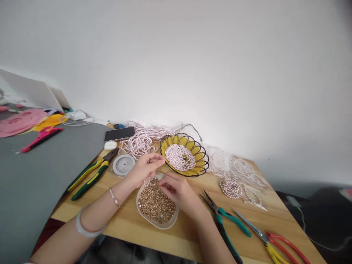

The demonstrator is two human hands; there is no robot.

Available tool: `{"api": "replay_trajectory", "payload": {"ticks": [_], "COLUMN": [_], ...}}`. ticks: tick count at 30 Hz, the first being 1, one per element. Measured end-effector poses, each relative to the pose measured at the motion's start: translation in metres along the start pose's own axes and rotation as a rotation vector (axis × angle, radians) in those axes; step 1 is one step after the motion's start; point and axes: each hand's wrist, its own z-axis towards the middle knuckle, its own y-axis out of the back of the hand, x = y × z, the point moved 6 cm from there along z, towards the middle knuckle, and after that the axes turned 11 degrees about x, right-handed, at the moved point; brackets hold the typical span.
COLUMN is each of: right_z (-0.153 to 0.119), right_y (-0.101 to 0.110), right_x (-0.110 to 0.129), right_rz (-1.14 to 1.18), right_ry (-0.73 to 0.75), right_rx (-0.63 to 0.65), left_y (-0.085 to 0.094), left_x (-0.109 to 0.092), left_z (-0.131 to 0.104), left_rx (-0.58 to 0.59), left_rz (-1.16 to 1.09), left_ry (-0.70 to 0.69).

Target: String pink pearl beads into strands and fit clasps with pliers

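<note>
My left hand (147,169) is closed in a pinch above the far edge of a white bowl (171,224) full of small gold beads (155,203). A short beaded string (147,180), pale pink, hangs from under its palm; the thread at the fingertips is too fine to see. Fingers bent together, my right hand (177,189) reaches over the bowl's right side, its tips close to the gold beads. Whatever those fingertips pinch is too small to make out. Just behind the hands stands a yellow basket (201,169) with black wire edging, holding loose pink beads (177,157).
Green-yellow pliers (95,174), a thread spool (123,165), a white case (110,145) and a phone (119,134) lie left. Pink bead strands (140,143) lie behind. Right are bagged bead strands (233,170), needle-nose pliers (220,212) and scissors (265,236) with open blades.
</note>
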Motion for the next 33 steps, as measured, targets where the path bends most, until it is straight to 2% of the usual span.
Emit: {"api": "replay_trajectory", "payload": {"ticks": [4,10,18,33], "right_z": [0.004,0.007,0.005,0.006], "right_y": [-0.013,-0.027,-0.014,-0.029], "right_x": [0.001,-0.001,-0.014,-0.018], "right_rz": [-0.069,-0.17,-0.252,-0.364], "right_ry": [0.025,0.013,-0.151,-0.236], "right_rx": [0.096,0.135,0.051,0.147], "left_y": [-0.001,-0.005,-0.003,-0.002], "left_x": [-0.003,-0.004,-0.001,0.002], "left_z": [-0.001,-0.003,-0.001,-0.002], "left_rx": [-0.015,-0.02,-0.026,-0.022], "left_rz": [-0.016,-0.043,-0.056,-0.041], "left_ry": [-0.013,-0.004,-0.004,-0.006]}}
